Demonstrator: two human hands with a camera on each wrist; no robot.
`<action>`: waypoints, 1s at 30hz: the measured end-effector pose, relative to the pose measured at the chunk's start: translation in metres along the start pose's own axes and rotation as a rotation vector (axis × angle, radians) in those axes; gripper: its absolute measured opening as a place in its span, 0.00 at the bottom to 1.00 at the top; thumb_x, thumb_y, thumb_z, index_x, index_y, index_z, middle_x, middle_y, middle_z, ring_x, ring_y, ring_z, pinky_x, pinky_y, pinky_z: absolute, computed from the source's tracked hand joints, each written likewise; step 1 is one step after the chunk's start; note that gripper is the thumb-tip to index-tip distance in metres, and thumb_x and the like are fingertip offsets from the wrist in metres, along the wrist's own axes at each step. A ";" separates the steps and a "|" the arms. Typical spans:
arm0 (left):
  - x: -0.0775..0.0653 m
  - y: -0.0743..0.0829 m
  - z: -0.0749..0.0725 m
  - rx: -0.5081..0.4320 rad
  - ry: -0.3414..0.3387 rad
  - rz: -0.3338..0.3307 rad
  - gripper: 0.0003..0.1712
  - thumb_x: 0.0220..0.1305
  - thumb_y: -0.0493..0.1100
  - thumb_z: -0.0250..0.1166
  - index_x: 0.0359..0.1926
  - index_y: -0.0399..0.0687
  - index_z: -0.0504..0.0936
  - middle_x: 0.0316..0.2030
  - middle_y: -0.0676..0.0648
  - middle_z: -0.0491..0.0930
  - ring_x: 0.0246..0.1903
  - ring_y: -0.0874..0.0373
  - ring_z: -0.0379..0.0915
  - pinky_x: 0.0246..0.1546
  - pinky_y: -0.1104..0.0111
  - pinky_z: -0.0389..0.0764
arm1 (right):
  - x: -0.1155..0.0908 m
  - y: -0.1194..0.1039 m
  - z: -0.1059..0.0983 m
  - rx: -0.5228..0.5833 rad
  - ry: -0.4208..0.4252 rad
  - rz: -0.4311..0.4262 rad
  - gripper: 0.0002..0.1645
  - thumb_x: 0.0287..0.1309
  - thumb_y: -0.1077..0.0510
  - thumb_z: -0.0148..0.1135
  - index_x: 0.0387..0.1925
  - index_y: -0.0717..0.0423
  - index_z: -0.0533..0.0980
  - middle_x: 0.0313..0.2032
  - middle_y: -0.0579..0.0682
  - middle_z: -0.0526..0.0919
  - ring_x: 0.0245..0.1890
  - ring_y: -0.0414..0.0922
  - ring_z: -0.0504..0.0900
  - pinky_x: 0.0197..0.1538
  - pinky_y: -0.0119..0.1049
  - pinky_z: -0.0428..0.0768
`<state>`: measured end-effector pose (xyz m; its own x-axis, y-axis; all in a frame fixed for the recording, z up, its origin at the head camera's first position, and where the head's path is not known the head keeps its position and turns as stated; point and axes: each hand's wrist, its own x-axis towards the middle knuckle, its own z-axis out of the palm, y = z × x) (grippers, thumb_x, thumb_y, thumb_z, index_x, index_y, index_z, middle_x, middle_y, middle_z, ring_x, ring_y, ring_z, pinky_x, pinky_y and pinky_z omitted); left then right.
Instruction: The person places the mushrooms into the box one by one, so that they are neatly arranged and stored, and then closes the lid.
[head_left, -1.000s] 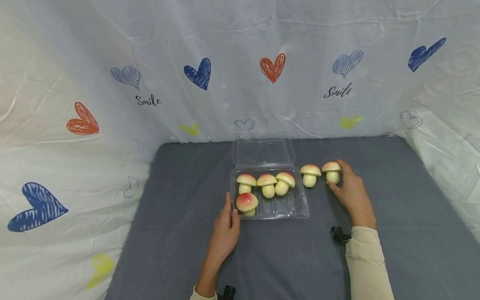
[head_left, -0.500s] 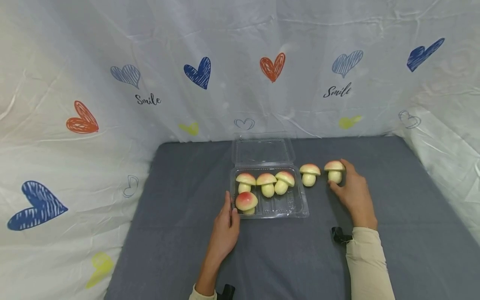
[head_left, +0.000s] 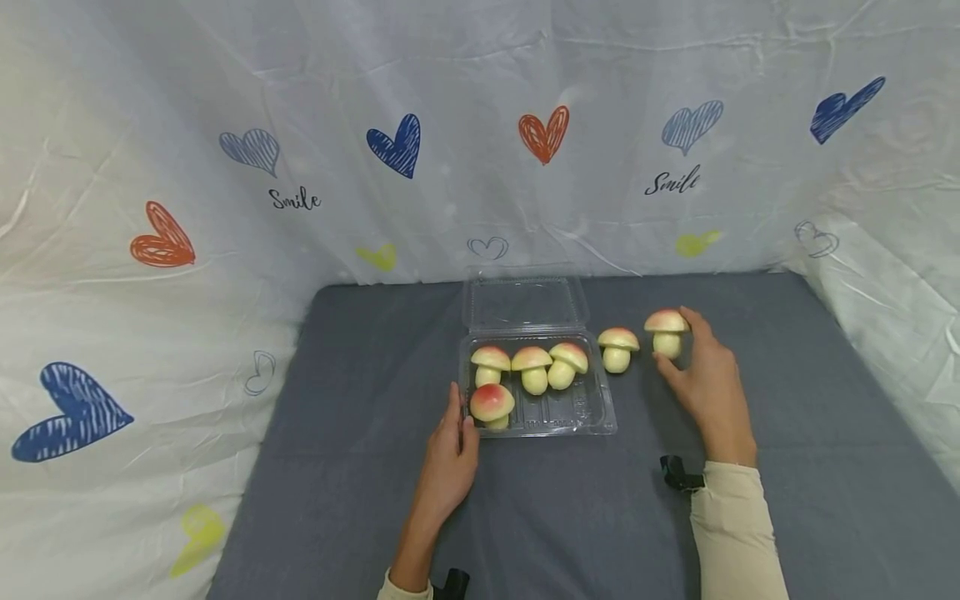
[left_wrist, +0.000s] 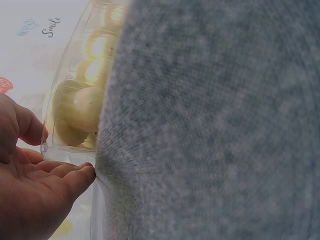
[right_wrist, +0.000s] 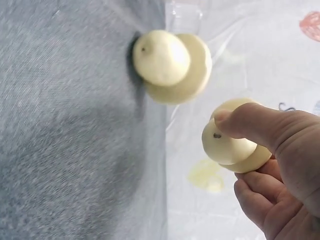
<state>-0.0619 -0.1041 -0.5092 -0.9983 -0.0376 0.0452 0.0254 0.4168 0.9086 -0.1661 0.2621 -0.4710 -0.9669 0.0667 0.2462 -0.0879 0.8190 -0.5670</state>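
In the head view my right hand (head_left: 708,387) holds a toy mushroom (head_left: 666,336) with a red-tinged cap, fingers at the cap and thumb at the stem. The right wrist view shows this held mushroom (right_wrist: 227,142) from below, raised off the cloth. Another mushroom (head_left: 617,350) stands on the table just left of it, beside a clear plastic box (head_left: 588,417). My left hand (head_left: 450,458) holds the box's front left corner between thumb and fingers. Inside the box are three mushrooms (head_left: 533,371) along the back and one mushroom (head_left: 492,404) at front left.
The box's clear lid (head_left: 525,302) lies folded open toward the back. A dark grey cloth (head_left: 360,500) covers the table. Behind and at the sides hangs a white curtain (head_left: 450,67) printed with hearts.
My right hand has lifted the rightmost mushroom off the table, shifting it slightly right, then up. The left hand and the box have stayed in place.
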 end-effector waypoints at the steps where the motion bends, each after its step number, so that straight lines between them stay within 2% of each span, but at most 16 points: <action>1: 0.000 0.000 0.000 0.001 0.001 0.003 0.38 0.84 0.39 0.52 0.85 0.40 0.47 0.79 0.38 0.60 0.78 0.47 0.56 0.73 0.46 0.64 | 0.000 -0.002 -0.001 0.002 0.005 -0.008 0.52 0.64 0.60 0.75 0.82 0.60 0.56 0.48 0.80 0.81 0.19 0.56 0.78 0.30 0.58 0.74; 6: 0.000 -0.001 0.000 0.009 0.008 0.030 0.38 0.84 0.38 0.52 0.85 0.38 0.47 0.79 0.36 0.61 0.78 0.43 0.57 0.72 0.44 0.65 | -0.003 -0.010 -0.004 -0.001 0.017 -0.029 0.52 0.65 0.60 0.75 0.82 0.59 0.56 0.45 0.78 0.82 0.15 0.49 0.70 0.26 0.50 0.68; 11: 0.000 -0.001 0.000 0.002 0.002 0.019 0.38 0.84 0.38 0.52 0.85 0.40 0.47 0.79 0.38 0.61 0.77 0.45 0.58 0.70 0.46 0.68 | -0.004 -0.019 -0.008 0.000 0.022 -0.047 0.52 0.65 0.60 0.75 0.82 0.57 0.57 0.39 0.74 0.82 0.12 0.47 0.64 0.23 0.46 0.63; 14: 0.000 0.000 -0.001 0.006 0.001 0.013 0.38 0.84 0.39 0.52 0.85 0.40 0.47 0.79 0.38 0.61 0.77 0.46 0.60 0.68 0.47 0.70 | -0.006 -0.025 -0.009 0.004 0.033 -0.069 0.52 0.63 0.61 0.76 0.81 0.57 0.58 0.45 0.76 0.82 0.14 0.48 0.68 0.24 0.49 0.67; 15: 0.000 -0.001 0.000 0.006 0.001 0.011 0.38 0.84 0.39 0.52 0.85 0.40 0.46 0.79 0.38 0.61 0.73 0.45 0.65 0.65 0.48 0.71 | -0.006 -0.026 -0.009 0.007 0.034 -0.075 0.52 0.63 0.61 0.76 0.81 0.57 0.58 0.47 0.76 0.82 0.15 0.49 0.69 0.25 0.50 0.68; 18: -0.001 -0.001 0.000 0.016 0.002 0.010 0.38 0.84 0.38 0.52 0.85 0.40 0.47 0.79 0.38 0.62 0.69 0.44 0.70 0.62 0.49 0.72 | -0.008 -0.032 -0.010 0.013 0.037 -0.086 0.52 0.62 0.63 0.76 0.81 0.57 0.59 0.52 0.77 0.82 0.18 0.52 0.74 0.27 0.54 0.72; 20: 0.000 -0.001 0.000 0.016 0.003 0.007 0.38 0.84 0.38 0.52 0.85 0.40 0.47 0.79 0.38 0.62 0.68 0.45 0.71 0.61 0.49 0.72 | -0.009 -0.035 -0.010 0.018 0.038 -0.092 0.52 0.61 0.63 0.77 0.81 0.56 0.60 0.52 0.76 0.82 0.19 0.55 0.76 0.28 0.57 0.73; 26: -0.001 -0.001 0.000 0.014 0.006 0.001 0.38 0.84 0.39 0.52 0.85 0.41 0.47 0.79 0.38 0.62 0.74 0.45 0.64 0.63 0.48 0.71 | -0.012 -0.044 -0.007 0.034 0.059 -0.129 0.50 0.59 0.64 0.77 0.79 0.54 0.62 0.54 0.75 0.82 0.32 0.69 0.84 0.37 0.66 0.77; 30: -0.001 0.000 0.000 0.011 0.005 0.006 0.38 0.84 0.39 0.52 0.85 0.41 0.47 0.79 0.38 0.62 0.76 0.45 0.60 0.67 0.46 0.70 | -0.015 -0.049 -0.004 0.043 0.063 -0.162 0.50 0.59 0.65 0.78 0.78 0.54 0.63 0.58 0.72 0.82 0.33 0.70 0.84 0.38 0.66 0.77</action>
<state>-0.0606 -0.1040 -0.5092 -0.9978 -0.0397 0.0524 0.0305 0.4268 0.9038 -0.1460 0.2231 -0.4439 -0.9226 -0.0275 0.3847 -0.2527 0.7967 -0.5490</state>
